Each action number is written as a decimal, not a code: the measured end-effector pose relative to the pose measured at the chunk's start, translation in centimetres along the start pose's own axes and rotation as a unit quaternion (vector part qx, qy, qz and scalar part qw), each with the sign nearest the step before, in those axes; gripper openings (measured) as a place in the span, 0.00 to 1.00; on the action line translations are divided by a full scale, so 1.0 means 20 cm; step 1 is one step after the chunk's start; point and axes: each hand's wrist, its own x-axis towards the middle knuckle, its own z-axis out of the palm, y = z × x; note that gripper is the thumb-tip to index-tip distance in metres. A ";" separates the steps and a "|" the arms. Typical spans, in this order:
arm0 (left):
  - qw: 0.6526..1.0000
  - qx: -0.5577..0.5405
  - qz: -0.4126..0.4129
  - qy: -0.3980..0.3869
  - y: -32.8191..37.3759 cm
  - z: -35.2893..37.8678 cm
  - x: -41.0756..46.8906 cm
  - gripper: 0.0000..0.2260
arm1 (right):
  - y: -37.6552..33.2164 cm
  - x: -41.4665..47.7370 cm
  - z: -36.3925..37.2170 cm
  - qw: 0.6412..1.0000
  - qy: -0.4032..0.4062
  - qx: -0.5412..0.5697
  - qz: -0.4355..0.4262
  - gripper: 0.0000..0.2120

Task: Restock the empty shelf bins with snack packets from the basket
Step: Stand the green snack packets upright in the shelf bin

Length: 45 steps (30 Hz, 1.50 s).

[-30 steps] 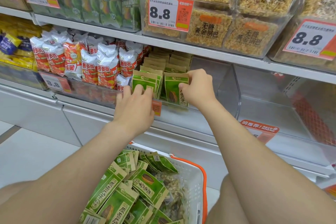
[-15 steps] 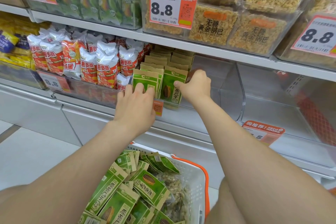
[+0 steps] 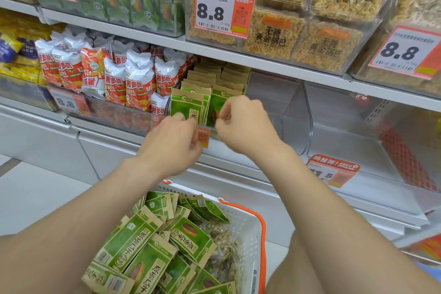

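— Which step is this?
— Squaring up the green packets (image 3: 191, 105) on the shelf. The left hand (image 3: 173, 143) and right hand (image 3: 245, 126) curl against the front pair; whether they're grasping is too blurred to tell.
— And next?
— Likely more from the near basket (image 3: 251, 227), into the empty bin (image 3: 346, 145) on the right.

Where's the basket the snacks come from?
Head view: the white basket sits low and centre, heaped with green packets, directly below the shelf bin where more of them stand.
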 end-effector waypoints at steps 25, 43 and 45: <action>0.886 0.153 0.004 -0.437 -0.16 0.21 -0.03 0.18 | 0.17 -0.21 0.94 0.826 -0.476 -0.280 -0.112 0.05; 0.890 0.171 -0.010 -0.422 -0.21 0.05 -0.02 0.31 | -0.11 -0.03 0.65 0.950 -0.313 -0.017 -0.014 0.08; 0.897 0.133 -0.025 -0.421 -0.24 0.04 -0.04 0.43 | -0.15 -0.02 0.53 0.958 -0.283 0.049 0.022 0.07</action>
